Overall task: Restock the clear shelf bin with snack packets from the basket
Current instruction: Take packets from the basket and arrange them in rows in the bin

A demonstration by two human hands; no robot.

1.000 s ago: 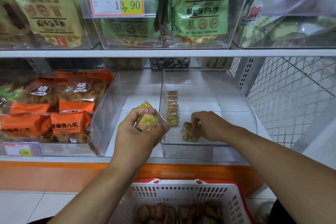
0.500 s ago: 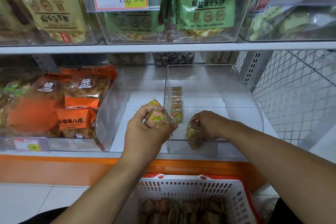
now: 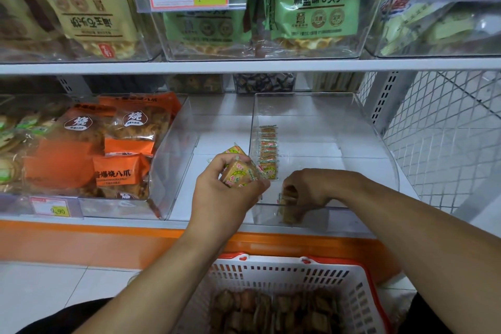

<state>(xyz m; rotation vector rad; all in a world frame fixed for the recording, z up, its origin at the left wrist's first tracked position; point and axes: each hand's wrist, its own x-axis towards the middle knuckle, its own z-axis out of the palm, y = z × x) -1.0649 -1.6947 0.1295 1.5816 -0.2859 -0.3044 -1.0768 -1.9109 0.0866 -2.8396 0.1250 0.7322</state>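
Observation:
A clear shelf bin (image 3: 379,149) stands on the lower shelf, with a row of small snack packets (image 3: 268,152) lined up along its left wall. My left hand (image 3: 225,198) hovers just left of the bin's front corner and grips a bunch of yellow-green snack packets (image 3: 238,171). My right hand (image 3: 311,187) reaches over the bin's front wall and pinches a snack packet (image 3: 287,209) low at the front of the bin. Below the shelf sits the white basket (image 3: 298,276) with a red rim, holding several more brown packets.
A second clear bin (image 3: 179,171) with orange snack bags (image 3: 119,149) stands to the left. The upper shelf (image 3: 244,65) overhangs the bins and carries bins of large cracker bags. A white wire mesh panel (image 3: 447,130) closes the right side.
My right hand has lowered its packet deeper behind the bin's front wall. My left hand stays beside the bin with its packets. The camera has tilted slightly.

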